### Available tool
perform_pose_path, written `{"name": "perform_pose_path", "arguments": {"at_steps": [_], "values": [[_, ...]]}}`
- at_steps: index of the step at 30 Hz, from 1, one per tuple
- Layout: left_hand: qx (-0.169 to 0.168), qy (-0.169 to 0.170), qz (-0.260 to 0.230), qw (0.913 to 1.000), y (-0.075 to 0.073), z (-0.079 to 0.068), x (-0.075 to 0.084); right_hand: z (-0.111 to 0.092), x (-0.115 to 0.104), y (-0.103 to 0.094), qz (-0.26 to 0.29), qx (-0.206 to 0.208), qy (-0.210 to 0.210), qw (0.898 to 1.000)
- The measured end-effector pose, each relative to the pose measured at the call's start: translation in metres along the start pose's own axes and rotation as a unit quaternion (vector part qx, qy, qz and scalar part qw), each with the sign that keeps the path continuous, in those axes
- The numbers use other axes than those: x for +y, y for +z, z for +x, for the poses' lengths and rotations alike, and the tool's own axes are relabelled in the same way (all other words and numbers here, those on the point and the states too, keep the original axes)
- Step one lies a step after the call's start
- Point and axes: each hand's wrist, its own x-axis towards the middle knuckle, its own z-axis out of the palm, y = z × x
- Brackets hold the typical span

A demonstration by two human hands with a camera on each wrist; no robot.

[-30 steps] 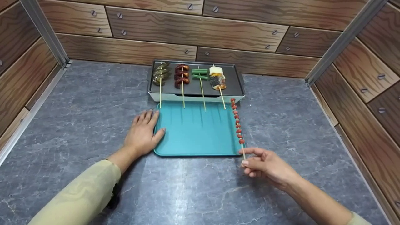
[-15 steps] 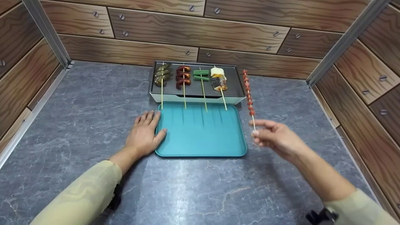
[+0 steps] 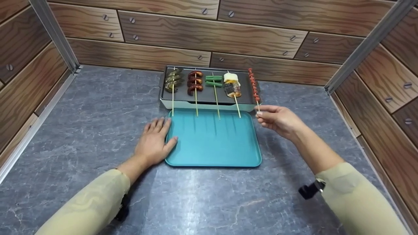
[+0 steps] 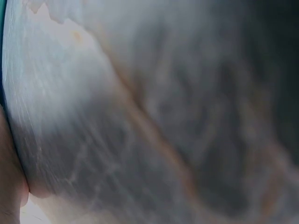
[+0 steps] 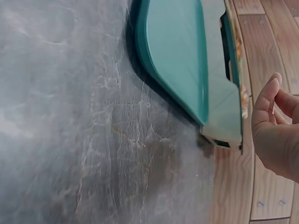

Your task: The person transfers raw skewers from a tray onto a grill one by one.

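In the head view my right hand (image 3: 279, 120) pinches the bare stick end of a skewer of small red pieces (image 3: 253, 85). That skewer reaches over the right edge of the dark grill plate (image 3: 183, 96); whether it touches the plate I cannot tell. My left hand (image 3: 153, 142) lies flat with its fingers straight, its thumb over the left rim of a teal tray (image 3: 212, 153). In the right wrist view, thumb and fingertips of the right hand (image 5: 280, 130) meet, but the skewer is hidden. The left wrist view is mostly blurred tabletop.
On the grill lie a skewer of greenish-brown pieces (image 3: 173, 80), a skewer of glossy dark red-brown pieces (image 3: 195, 81), a green-stalk skewer (image 3: 214, 81) and a skewer of white and browned pieces (image 3: 232, 85). Their sticks overhang the tray. Wood-patterned walls (image 3: 163, 29) enclose the marbled tabletop (image 3: 107, 98).
My right hand has carried the red skewer from the tray's right edge outward and forward, then left to the grill's right edge. The left hand stays by the tray.
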Motion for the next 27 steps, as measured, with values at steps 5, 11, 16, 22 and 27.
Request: {"name": "perform_pose_path", "arguments": {"at_steps": [5,11,16,22,27], "values": [[-0.002,0.003,0.001,1.0000,0.000,-0.001,0.003,0.015,0.006,-0.002,0.013,0.015,0.005,1.000],[-0.005,0.004,0.003,1.0000,-0.001,-0.001,0.003,0.024,0.014,0.000,0.033,0.029,0.001,0.999],[-0.005,0.000,0.001,1.0000,-0.002,0.001,-0.001,0.030,0.020,0.005,0.042,0.038,0.001,0.998],[-0.017,-0.004,-0.007,0.9998,-0.005,0.005,-0.003,0.024,0.023,0.006,-0.011,0.051,-0.019,0.998],[-0.030,0.002,0.015,0.9994,-0.017,0.006,0.000,0.004,0.033,0.006,-0.262,0.126,-0.116,0.950]]}}
